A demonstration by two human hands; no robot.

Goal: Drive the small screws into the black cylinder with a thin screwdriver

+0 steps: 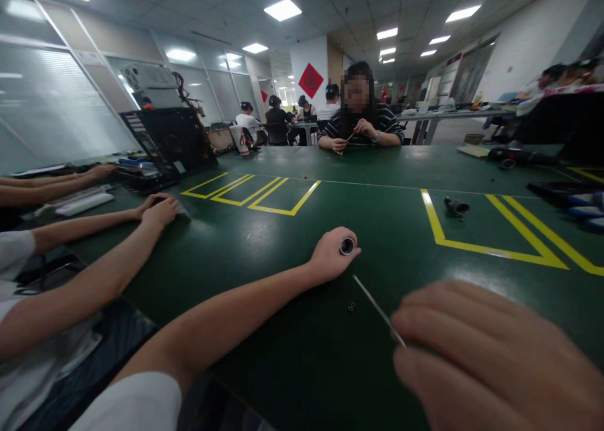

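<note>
Fingers wrapped round it, my left hand (329, 255) holds a small dark tube-like part with a light round rim (347, 246), its opening turned up towards me. Closer to the camera, my right hand (491, 355) pinches a thin pale stick (377, 307) between thumb and fingers. The stick's free tip points up and left, a short way below the left hand and apart from the tube. Between the hands, two tiny black rings (352, 306) lie on the green table (264, 280). What the rest of the left hand covers is hidden.
Yellow tape (491, 252) frames a dark fitting (455, 207) at right. More yellow outlines (271, 209) are further back. A neighbour's hands (160, 209) work at left beside a black case (165, 138). A person (361, 119) sits opposite. Blue-and-white items (587, 207) lie far right.
</note>
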